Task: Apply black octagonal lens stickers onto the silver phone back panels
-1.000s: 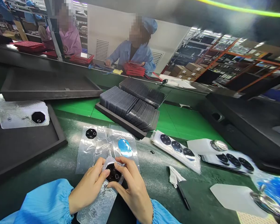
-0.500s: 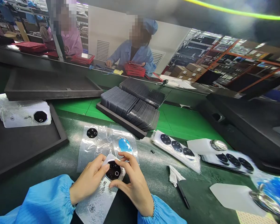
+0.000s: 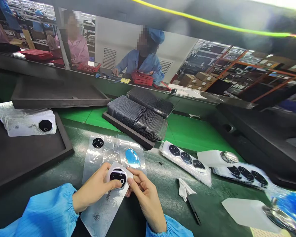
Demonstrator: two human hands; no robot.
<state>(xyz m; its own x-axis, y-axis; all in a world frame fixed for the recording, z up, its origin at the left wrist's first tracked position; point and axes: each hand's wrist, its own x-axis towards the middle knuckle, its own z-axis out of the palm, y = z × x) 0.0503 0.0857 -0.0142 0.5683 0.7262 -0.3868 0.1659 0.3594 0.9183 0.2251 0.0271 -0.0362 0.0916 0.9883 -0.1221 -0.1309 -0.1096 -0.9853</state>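
Both hands hold a white phone back cover (image 3: pixel 106 205) with a black octagonal camera lens piece (image 3: pixel 118 176) near its top end. My left hand (image 3: pixel 95 191) grips the cover's left edge, thumb beside the lens piece. My right hand (image 3: pixel 145 200) pinches the cover's right edge next to the lens piece. Just beyond the hands lie clear film sheets (image 3: pixel 101 154), one with a black lens piece (image 3: pixel 98 143), one with a blue sticker (image 3: pixel 132 157).
A dark tray (image 3: pixel 64 144) at the left carries stacked white back covers (image 3: pixel 27 122). A tray of dark plates (image 3: pixel 138 115) stands behind. Strips of lens pieces (image 3: pixel 187 159), two dispenser bottles (image 3: pixel 219 158), a cloth and black tool (image 3: pixel 187 194) lie right. Two people work across the belt.
The cover has tilted up slightly toward me. My right fingers have slid off the top of the lens piece to the cover's right edge; the lens now shows fully.
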